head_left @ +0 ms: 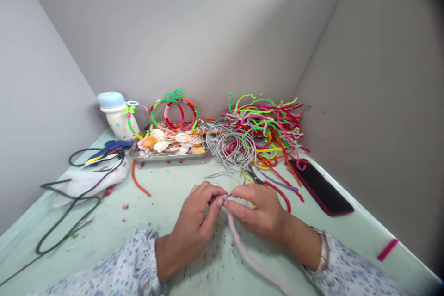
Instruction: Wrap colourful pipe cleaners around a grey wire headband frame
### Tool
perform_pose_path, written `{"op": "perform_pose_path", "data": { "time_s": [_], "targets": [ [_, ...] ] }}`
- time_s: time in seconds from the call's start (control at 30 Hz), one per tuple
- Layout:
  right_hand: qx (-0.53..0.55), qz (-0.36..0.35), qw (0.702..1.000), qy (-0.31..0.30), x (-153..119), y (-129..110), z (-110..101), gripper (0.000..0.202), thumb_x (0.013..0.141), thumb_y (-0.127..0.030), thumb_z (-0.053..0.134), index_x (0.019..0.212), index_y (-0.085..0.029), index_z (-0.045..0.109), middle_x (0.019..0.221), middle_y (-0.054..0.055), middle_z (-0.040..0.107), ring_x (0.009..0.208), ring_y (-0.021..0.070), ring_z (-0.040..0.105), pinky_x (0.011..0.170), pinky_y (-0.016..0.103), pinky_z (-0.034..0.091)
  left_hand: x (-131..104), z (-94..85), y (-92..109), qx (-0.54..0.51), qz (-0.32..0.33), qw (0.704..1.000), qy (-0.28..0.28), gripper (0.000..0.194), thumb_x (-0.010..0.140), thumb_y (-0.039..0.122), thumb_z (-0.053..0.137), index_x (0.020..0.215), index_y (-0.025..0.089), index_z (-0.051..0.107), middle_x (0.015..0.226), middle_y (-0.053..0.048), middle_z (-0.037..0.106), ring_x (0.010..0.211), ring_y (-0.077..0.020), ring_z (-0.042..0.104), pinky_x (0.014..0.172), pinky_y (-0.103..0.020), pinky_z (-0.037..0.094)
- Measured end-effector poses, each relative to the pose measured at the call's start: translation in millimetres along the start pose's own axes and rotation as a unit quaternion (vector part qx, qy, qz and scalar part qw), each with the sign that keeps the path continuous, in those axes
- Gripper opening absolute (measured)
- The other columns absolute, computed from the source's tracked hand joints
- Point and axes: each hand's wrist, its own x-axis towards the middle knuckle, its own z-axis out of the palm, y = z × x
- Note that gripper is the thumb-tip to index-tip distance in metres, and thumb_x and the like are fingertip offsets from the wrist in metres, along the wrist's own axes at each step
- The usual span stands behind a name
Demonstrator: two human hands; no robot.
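Observation:
At the front middle of the table, my left hand (pixel 198 212) and my right hand (pixel 260 210) meet fingertip to fingertip. Both pinch one end of a pale pink fuzzy stem (pixel 243 249), whose long free part curves down toward the bottom edge. The fingers of my left hand partly hide the pinched end. A short bit of grey wire seems to show between the fingertips. Just behind my right hand lie scissors with red handles (pixel 282 194), partly covered by it.
Behind the hands are a metal tray (pixel 173 158) of shells, fuzzy-stem rings (pixel 180 111), coiled grey wire (pixel 231 148) and a heap of coloured stems (pixel 263 120). A phone (pixel 322 187) lies right; a white bottle (pixel 120 118), plastic bag (pixel 93 178) and black cable (pixel 58 231) are left.

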Motion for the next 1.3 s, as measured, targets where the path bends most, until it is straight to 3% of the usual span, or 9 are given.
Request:
{"op": "perform_pose_path", "data": {
  "time_s": [0.4, 0.7, 0.93, 1.3],
  "targets": [
    [0.044, 0.027, 0.998, 0.027, 1, -1, 1, 0.024, 0.087, -0.010, 0.055, 0.109, -0.019, 0.059, 0.095, 0.008, 0.069, 0.081, 0.0165, 0.066, 0.069, 0.026, 0.052, -1, -0.2, 0, 0.024, -0.001, 1.000, -0.007, 0.016, 0.097, 0.023, 0.041, 0.092, 0.018, 0.056, 0.083, -0.004, 0.055, 0.080, -0.0196, 0.050, 0.074, -0.033, 0.038],
    [0.125, 0.106, 0.986, 0.019, 2, -9, 1, 0.023, 0.088, -0.009, 0.054, 0.108, -0.019, 0.058, 0.105, 0.010, 0.068, 0.095, 0.0183, 0.066, 0.074, 0.027, 0.054, -1, 0.0, 2, 0.032, 0.008, 0.999, -0.007, 0.015, 0.097, 0.020, 0.041, 0.092, 0.018, 0.055, 0.084, -0.004, 0.055, 0.080, -0.0190, 0.050, 0.075, -0.033, 0.037],
    [0.162, 0.170, 0.971, 0.047, 8, -15, 2, 0.017, 0.089, -0.009, 0.054, 0.099, -0.020, 0.059, 0.094, 0.005, 0.067, 0.087, 0.0167, 0.065, 0.074, 0.028, 0.052, 0, -0.4, 2, 0.030, 0.020, 0.999, -0.003, 0.014, 0.096, 0.017, 0.043, 0.090, 0.018, 0.055, 0.083, -0.003, 0.055, 0.079, -0.0186, 0.050, 0.075, -0.033, 0.036],
    [0.237, 0.233, 0.942, 0.039, 14, -17, 3, 0.010, 0.089, -0.012, 0.052, 0.091, -0.019, 0.060, 0.085, 0.006, 0.062, 0.082, 0.0184, 0.062, 0.074, 0.031, 0.050, 0, 0.8, 1, 0.032, 0.029, 0.999, -0.011, 0.015, 0.096, 0.018, 0.042, 0.090, 0.018, 0.056, 0.083, -0.003, 0.055, 0.079, -0.0187, 0.050, 0.075, -0.034, 0.036]
  ]
}}
